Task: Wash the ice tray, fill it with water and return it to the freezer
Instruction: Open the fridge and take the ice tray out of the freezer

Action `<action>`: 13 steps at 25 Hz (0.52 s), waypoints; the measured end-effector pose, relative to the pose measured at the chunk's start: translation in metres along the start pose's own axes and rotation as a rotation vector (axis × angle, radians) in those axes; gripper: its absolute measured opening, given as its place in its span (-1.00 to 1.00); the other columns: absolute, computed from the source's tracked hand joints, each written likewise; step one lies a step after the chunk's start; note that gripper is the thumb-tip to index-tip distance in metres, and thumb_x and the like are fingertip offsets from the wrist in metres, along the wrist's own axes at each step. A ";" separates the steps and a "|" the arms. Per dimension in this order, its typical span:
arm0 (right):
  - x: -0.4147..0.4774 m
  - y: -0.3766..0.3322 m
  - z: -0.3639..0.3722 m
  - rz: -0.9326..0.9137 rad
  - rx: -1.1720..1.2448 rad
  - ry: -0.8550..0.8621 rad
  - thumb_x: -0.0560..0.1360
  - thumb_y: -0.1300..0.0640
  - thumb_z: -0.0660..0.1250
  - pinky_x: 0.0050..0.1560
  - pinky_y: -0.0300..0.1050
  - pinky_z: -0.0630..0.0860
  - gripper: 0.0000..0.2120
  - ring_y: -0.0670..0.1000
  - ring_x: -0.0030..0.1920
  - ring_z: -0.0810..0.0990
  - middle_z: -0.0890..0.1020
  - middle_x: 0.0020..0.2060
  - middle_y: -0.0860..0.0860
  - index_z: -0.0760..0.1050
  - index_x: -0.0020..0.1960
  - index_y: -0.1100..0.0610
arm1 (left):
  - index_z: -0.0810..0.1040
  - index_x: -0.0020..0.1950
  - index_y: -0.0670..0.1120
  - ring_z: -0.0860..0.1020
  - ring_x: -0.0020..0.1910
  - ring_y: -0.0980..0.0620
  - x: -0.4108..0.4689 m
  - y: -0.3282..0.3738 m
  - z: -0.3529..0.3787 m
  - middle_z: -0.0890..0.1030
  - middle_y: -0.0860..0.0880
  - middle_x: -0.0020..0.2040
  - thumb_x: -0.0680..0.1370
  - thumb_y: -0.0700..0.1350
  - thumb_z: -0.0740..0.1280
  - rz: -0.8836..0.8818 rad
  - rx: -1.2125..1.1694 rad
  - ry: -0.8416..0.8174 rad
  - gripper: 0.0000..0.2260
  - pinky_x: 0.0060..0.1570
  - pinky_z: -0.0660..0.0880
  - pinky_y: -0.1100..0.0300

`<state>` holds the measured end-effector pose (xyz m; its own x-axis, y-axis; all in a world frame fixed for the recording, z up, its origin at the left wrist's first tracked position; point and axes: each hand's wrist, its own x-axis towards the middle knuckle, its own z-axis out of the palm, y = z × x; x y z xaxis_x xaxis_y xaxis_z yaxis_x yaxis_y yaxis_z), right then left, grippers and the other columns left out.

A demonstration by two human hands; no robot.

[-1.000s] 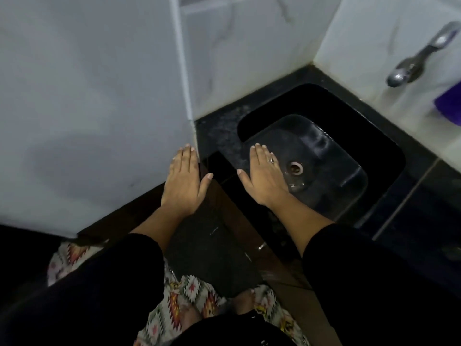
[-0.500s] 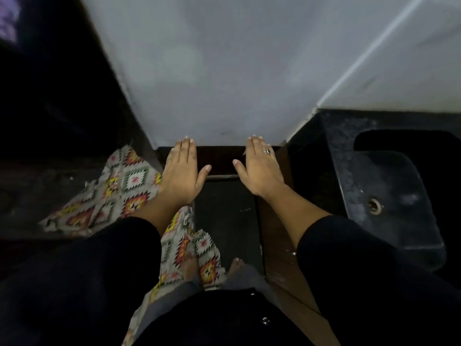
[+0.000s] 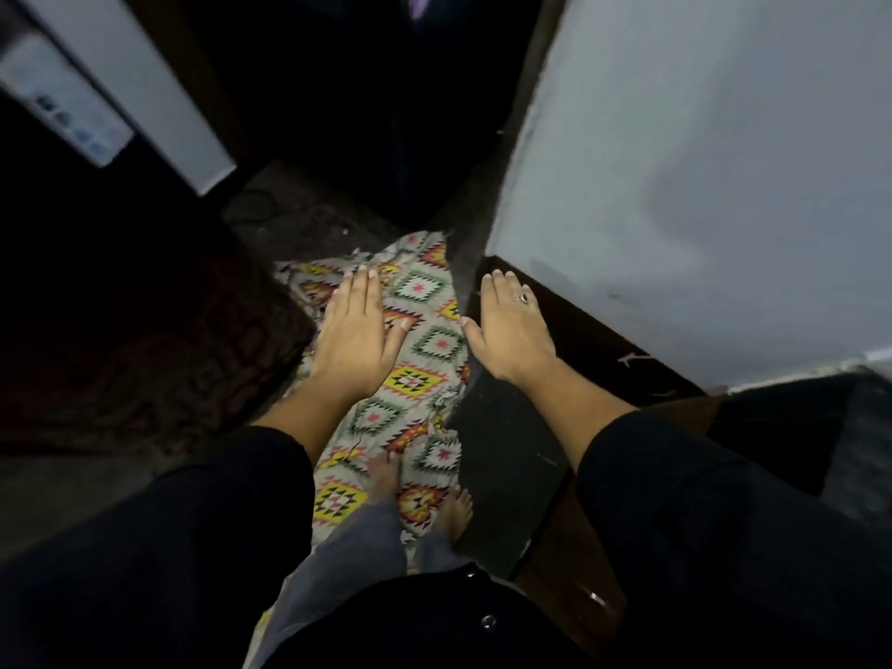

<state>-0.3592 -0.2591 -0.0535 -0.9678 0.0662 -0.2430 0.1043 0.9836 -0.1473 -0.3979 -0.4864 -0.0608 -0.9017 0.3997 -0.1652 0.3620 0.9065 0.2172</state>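
Observation:
Both my hands are held out flat in front of me, palms down, holding nothing. My left hand (image 3: 355,333) hovers over a patterned floor mat (image 3: 425,340). My right hand (image 3: 511,325), with a ring on one finger, is beside the lower corner of a pale wall (image 3: 700,176). No ice tray, sink or freezer interior shows in this view.
A white appliance edge with a small control panel (image 3: 67,118) stands at the upper left. A dark doorway (image 3: 367,89) lies ahead. A dark brown cabinet front (image 3: 593,340) runs below the pale wall on the right. My bare feet (image 3: 420,490) stand on the mat.
The view has swung left, away from the black sink, which has left the frame. The mat, the doorway and the white appliance have come into view. Both hands stay flat and empty.

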 end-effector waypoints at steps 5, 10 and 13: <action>0.003 -0.086 0.003 -0.263 -0.053 -0.007 0.68 -0.15 0.09 0.61 0.18 0.11 -0.32 0.24 0.60 0.19 0.28 0.57 0.26 0.15 0.61 0.30 | 0.02 0.68 -0.26 0.01 0.68 -0.18 -0.080 -0.065 -0.012 0.08 -0.23 0.69 0.72 0.26 -0.06 -0.253 -0.016 0.094 -0.27 0.64 0.05 -0.09; -0.002 -0.192 0.010 -0.459 -0.072 -0.026 0.71 -0.16 0.03 0.63 0.16 0.04 -0.31 0.21 0.64 0.10 0.17 0.63 0.23 0.06 0.66 0.28 | -0.02 0.69 -0.26 -0.01 0.69 -0.17 -0.160 -0.138 -0.022 0.05 -0.21 0.70 0.71 0.27 -0.08 -0.474 -0.030 0.144 -0.26 0.64 0.04 -0.08; -0.014 -0.260 0.017 -0.535 -0.092 -0.016 0.71 -0.18 0.02 0.63 0.17 0.06 -0.30 0.21 0.64 0.10 0.17 0.63 0.23 0.06 0.66 0.28 | -0.03 0.69 -0.26 -0.03 0.69 -0.16 -0.213 -0.185 -0.026 0.04 -0.21 0.70 0.71 0.25 -0.04 -0.577 -0.075 0.180 -0.27 0.65 0.02 -0.08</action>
<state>-0.3688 -0.5184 -0.0277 -0.8768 -0.4493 -0.1714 -0.4228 0.8901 -0.1701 -0.2785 -0.7428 -0.0405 -0.9755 -0.1888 -0.1125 -0.2090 0.9552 0.2094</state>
